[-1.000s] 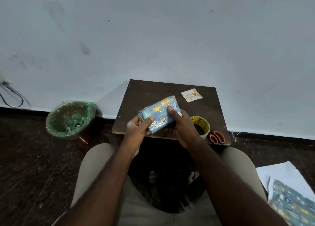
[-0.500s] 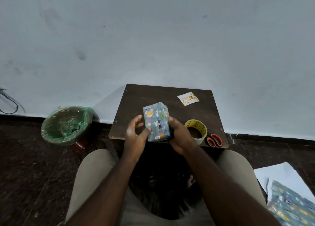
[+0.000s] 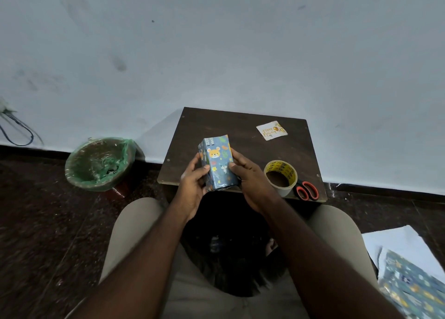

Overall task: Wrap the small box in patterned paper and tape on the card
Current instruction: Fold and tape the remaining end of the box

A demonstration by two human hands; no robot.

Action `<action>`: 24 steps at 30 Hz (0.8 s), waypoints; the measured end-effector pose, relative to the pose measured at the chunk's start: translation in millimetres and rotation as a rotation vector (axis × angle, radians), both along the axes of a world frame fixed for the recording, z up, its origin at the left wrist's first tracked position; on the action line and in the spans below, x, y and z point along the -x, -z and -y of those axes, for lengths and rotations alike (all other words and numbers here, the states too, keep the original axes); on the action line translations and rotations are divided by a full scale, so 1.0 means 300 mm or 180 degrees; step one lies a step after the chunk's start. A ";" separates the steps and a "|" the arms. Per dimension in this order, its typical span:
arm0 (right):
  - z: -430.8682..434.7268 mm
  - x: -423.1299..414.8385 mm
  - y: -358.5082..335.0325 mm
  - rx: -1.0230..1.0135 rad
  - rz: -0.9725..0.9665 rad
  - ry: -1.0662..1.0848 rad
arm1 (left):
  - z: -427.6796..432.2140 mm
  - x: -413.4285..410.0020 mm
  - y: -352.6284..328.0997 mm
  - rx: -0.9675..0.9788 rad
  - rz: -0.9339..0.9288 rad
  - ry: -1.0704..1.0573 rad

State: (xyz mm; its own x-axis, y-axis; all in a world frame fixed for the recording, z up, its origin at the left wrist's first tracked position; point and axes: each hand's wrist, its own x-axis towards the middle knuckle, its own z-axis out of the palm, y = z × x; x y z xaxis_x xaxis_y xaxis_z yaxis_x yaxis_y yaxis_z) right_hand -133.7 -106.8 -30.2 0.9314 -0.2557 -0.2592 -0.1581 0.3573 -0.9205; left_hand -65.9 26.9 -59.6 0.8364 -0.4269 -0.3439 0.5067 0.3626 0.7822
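Wrapped box [image 3: 218, 165] stood up tall above near edge of table [image 3: 243, 128], held between both hands. Left hand [image 3: 192, 186] gripped left side, thumb on front. Right hand [image 3: 250, 179] gripped right side, thumb on front. Card [image 3: 271, 130] lay flat at far right of table. Tape [image 3: 280, 177] sat near right hand, scissors [image 3: 307, 190] just beside it. Bin [image 3: 100, 163] on floor to left. Spare paper [image 3: 414, 285] on floor, right.

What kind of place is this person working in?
Likely a plain room used as a makeshift craft spot: a small dark table against a bare wall, a lined bin on the floor.
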 end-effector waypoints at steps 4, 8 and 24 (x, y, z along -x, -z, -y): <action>-0.006 0.010 -0.032 0.0302 0.0046 -0.0140 | -0.014 -0.002 -0.013 0.0225 -0.0056 0.0110; -0.031 0.014 -0.053 0.0764 0.0179 -0.0325 | -0.023 -0.002 -0.025 0.0700 -0.0308 0.0102; -0.063 0.053 -0.053 0.1405 0.0369 -0.0172 | -0.019 -0.004 -0.026 0.0088 -0.0317 0.0153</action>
State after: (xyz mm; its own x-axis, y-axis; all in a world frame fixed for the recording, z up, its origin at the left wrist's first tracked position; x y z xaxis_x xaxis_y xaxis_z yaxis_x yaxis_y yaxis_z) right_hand -149.6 -88.1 -14.2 0.9628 -0.2685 -0.0297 -0.0527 -0.0789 -0.9955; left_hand -64.6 32.5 -51.9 0.7770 -0.4761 -0.4118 0.5987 0.3568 0.7171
